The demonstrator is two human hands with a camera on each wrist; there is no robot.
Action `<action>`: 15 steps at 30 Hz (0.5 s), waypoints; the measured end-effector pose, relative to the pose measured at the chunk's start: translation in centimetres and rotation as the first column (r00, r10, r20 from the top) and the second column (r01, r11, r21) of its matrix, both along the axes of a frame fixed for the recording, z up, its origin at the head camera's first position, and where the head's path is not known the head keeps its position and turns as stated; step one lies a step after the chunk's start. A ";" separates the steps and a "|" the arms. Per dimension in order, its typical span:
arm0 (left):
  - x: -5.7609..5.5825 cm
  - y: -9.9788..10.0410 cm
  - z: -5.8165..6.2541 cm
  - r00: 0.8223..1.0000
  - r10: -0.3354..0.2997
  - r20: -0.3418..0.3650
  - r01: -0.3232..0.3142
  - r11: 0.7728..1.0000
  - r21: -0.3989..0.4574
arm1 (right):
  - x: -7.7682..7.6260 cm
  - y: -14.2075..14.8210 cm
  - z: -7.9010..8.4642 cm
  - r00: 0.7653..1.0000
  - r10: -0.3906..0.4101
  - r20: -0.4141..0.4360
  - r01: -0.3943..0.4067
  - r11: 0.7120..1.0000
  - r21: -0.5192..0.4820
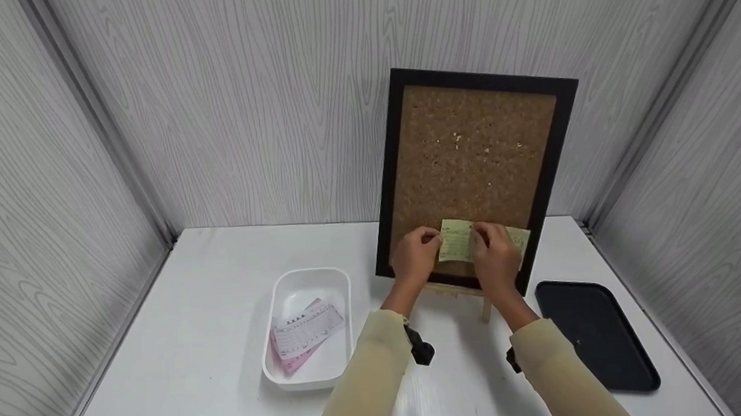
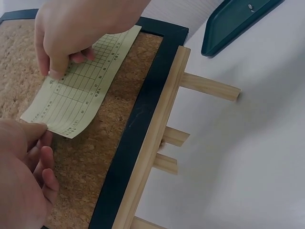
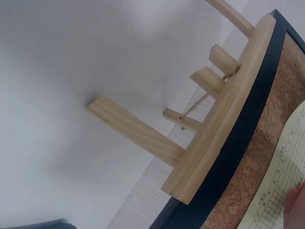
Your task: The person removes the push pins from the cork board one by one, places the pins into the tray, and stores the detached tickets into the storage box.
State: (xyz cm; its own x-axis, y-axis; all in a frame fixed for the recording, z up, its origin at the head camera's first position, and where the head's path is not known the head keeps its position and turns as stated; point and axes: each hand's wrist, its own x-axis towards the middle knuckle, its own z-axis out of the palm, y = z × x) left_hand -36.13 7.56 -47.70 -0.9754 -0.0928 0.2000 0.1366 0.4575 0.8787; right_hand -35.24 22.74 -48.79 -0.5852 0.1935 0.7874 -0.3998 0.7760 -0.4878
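Note:
A pale yellow printed slip [image 1: 456, 241] lies against the lower part of a black-framed cork board [image 1: 471, 163]. My left hand [image 1: 417, 253] pinches the slip's left edge between thumb and forefinger, as the left wrist view also shows. Over the middle of the slip, my right hand [image 1: 497, 258] has its fingers bent, hiding part of the paper, which shows again beyond it. A small pale thing [image 2: 56, 75] shows at the right fingertips, close on the slip's upper edge; I cannot tell its kind. In the right wrist view, the slip [image 3: 281, 186] bends away from the cork.
A wooden easel [image 3: 228, 109] supports the board. Left of it, a white basin [image 1: 310, 384] contains pink and pale printed slips [image 1: 310, 330]. At the right lies a dark tray [image 1: 600, 335] with something tiny on it. Textured panels enclose the white table [image 1: 179, 348].

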 end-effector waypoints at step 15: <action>1.1 -1.7 -0.7 1.000 0.011 0.016 -0.013 0.992 0.122 | 2.0 0.1 0.6 0.949 0.304 0.087 -0.266 0.915 -0.303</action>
